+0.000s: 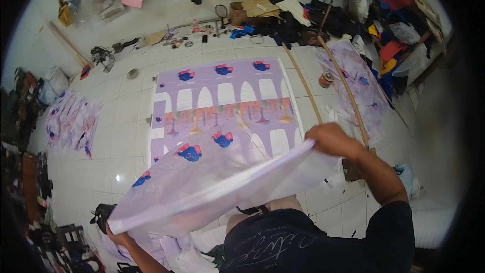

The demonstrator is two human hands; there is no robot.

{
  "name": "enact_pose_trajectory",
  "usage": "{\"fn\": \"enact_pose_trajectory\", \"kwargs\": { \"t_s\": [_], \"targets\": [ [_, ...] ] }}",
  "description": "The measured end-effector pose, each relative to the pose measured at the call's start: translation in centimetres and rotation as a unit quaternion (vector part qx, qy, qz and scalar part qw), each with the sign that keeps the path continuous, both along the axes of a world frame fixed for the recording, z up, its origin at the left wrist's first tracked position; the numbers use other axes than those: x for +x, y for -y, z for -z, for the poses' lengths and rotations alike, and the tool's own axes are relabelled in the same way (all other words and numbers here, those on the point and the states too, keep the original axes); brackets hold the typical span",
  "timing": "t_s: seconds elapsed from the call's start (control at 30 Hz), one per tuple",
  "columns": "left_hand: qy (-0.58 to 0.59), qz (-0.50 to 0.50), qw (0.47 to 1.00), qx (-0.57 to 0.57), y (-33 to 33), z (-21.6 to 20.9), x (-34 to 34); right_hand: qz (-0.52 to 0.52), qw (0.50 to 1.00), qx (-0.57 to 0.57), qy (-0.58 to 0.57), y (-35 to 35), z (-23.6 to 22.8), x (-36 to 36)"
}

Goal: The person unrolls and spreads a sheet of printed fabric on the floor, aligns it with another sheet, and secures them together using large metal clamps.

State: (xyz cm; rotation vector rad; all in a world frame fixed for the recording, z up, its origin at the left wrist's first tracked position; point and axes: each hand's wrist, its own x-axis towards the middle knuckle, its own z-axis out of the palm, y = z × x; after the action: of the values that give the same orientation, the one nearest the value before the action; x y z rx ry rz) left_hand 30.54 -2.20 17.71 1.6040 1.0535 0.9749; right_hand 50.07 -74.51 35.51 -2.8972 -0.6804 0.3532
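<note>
A thin lilac sheet (172, 189) with blue and pink motifs stretches between my two hands, raised in front of my body. My left hand (118, 236), low on the left, has its fingers closed on one corner. At the other end my right hand (331, 139) pinches the opposite edge, higher up. Flat on the tiled floor lies a printed panel (227, 83) with lilac ground, white curved shapes and an orange-pink band. The raised sheet covers the panel's near part. Beside my left hand is a black object (103, 216) that I cannot make out.
Two wooden sticks (303, 83) and a small can (326, 80) are right of the panel. Crumpled printed sheets lie at the left (73, 124) and right (361, 86). A cloth heap (323, 17) and small tools (187, 40) line the back wall.
</note>
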Motion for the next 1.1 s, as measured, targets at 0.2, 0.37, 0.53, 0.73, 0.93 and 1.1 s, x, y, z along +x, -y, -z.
{"fn": "enact_pose_trajectory", "kwargs": {
  "t_s": [0.2, 0.37, 0.53, 0.73, 0.93, 1.1],
  "targets": [
    [-0.042, 0.144, 0.957, 0.247, 2.8, -9.1, 6.0, 0.151, 0.917, 0.110, 0.352, 3.3, -2.9, 7.2],
    [-0.311, 0.236, 0.774, 0.499, 1.9, -2.1, -5.6, 0.106, 0.880, 0.101, 0.452, 4.5, 4.4, 2.4],
    [-0.594, 0.502, 0.621, 0.101, 12.9, 14.2, -22.7, -0.029, 0.887, -0.236, -0.395, 24.1, 29.4, -19.4],
    [-0.675, 0.426, 0.599, 0.055, 13.8, 9.2, -29.0, 0.137, 0.879, -0.058, -0.454, 16.7, 28.2, -27.3],
    [-0.746, 0.363, 0.537, 0.152, 10.6, 5.9, -24.8, 0.140, 0.907, -0.131, -0.374, 16.9, 24.7, -20.2],
    [-0.801, 0.382, 0.453, 0.092, 11.7, 0.5, -19.9, 0.194, 0.885, -0.094, -0.413, 15.9, 19.6, -15.0]
  ]
}}
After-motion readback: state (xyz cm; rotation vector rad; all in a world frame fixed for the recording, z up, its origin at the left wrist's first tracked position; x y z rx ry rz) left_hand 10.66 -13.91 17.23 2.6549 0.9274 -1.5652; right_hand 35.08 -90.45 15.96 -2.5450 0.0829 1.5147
